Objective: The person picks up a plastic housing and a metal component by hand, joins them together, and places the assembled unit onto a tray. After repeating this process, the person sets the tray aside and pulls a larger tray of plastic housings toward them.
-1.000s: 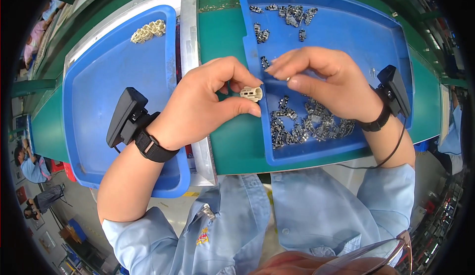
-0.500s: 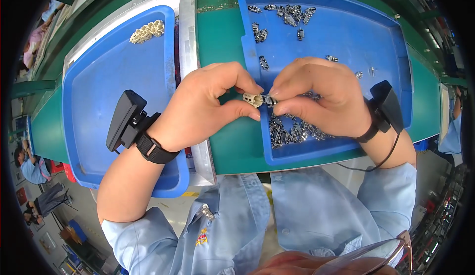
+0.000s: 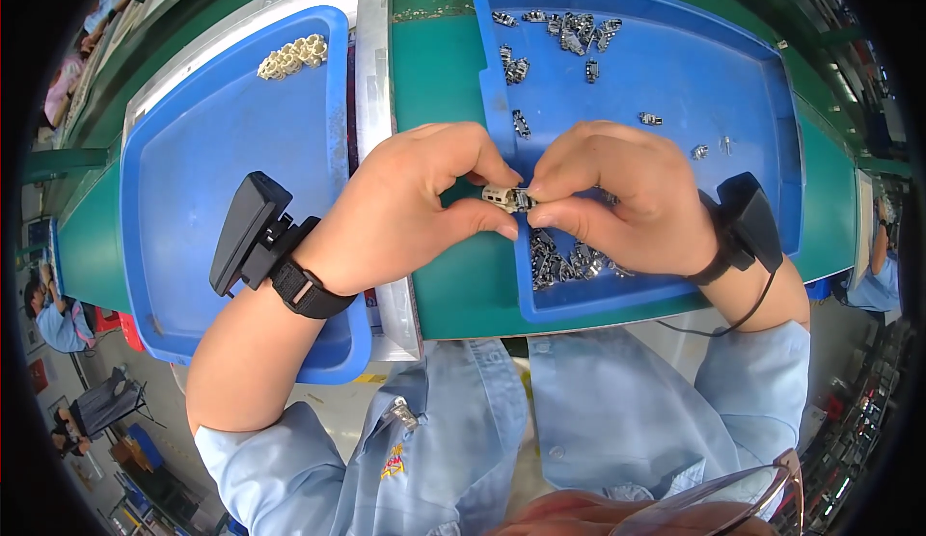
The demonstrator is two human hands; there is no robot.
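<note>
My left hand pinches a cream plastic ring-shaped part with small dark slots along its side. From the other side, my right hand grips a small silver metal clip between thumb and fingertips. The clip's end sits against the open end of the cream part, and how deep it goes in is hidden by the fingers. Both hands meet above the near left edge of the right blue tray. Under my right hand lies a pile of similar metal clips.
At the left stands another blue tray with a cluster of cream ring parts in its far corner. More metal clips lie scattered in the right tray. A strip of green tabletop runs between the trays. Other people sit at the far left and right.
The metal clip and the cream part have come together, where a small gap showed between them. My right hand has shifted slightly left, and the cream part has turned a little.
</note>
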